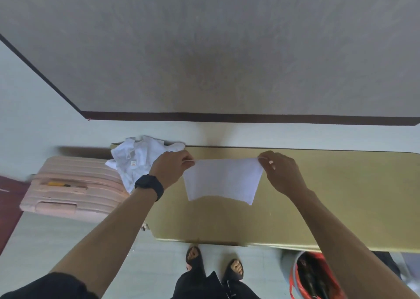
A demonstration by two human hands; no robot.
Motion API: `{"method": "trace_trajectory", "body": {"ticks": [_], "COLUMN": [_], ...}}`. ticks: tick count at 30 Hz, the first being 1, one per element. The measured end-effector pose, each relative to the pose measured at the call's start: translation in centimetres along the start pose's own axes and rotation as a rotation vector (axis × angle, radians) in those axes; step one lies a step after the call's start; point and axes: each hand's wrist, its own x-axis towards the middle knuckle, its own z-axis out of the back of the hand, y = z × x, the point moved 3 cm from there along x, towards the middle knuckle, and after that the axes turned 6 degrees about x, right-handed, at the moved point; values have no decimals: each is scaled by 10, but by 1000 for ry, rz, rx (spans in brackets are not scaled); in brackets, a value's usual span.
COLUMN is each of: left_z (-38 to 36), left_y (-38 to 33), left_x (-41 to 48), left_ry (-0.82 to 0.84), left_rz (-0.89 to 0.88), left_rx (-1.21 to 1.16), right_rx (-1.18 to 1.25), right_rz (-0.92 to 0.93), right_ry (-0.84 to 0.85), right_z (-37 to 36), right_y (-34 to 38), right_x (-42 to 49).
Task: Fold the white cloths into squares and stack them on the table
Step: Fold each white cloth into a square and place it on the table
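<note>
A white cloth (222, 180) hangs stretched between my two hands just above the gold-coloured table (329, 196). My left hand (172, 167) pinches its top left corner, and a dark watch sits on that wrist. At the top right corner my right hand (281, 169) pinches the cloth too. The lower edge of the cloth droops toward the tabletop. A crumpled heap of white cloths (138, 160) lies on the table's far left corner, partly hanging over the edge.
A pink ribbed suitcase (68, 189) lies on the floor left of the table. A bucket with red rim (313, 276) stands under the table's near edge at right. My sandalled feet (213, 264) stand at the near edge. A grey wall rises behind.
</note>
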Motion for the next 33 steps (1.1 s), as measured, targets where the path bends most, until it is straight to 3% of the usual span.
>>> {"method": "trace_trajectory", "body": {"ticks": [7, 10, 16, 24, 27, 33], "left_z": [7, -12, -84, -155, -160, -176], "left_y": [-1, 4, 29, 44, 51, 70], "left_x": [15, 4, -47, -107, -105, -65], "left_ry": [-245, -273, -70, 363, 383, 310], "left_rz": [-73, -129, -50, 40, 123, 367], "left_rx": [53, 154, 202, 182, 84, -174], "right_rx": [-75, -71, -108, -200, -132, 41], "right_rz": [18, 29, -57, -221, -296, -430], "right_ry": [-141, -159, 8, 432, 433, 242], "right_z": [1, -11, -65, -117, -126, -147], "right_y": [-5, -14, -55, -101, -109, -127], "right_x": [19, 2, -56, -127, -125, -92]}}
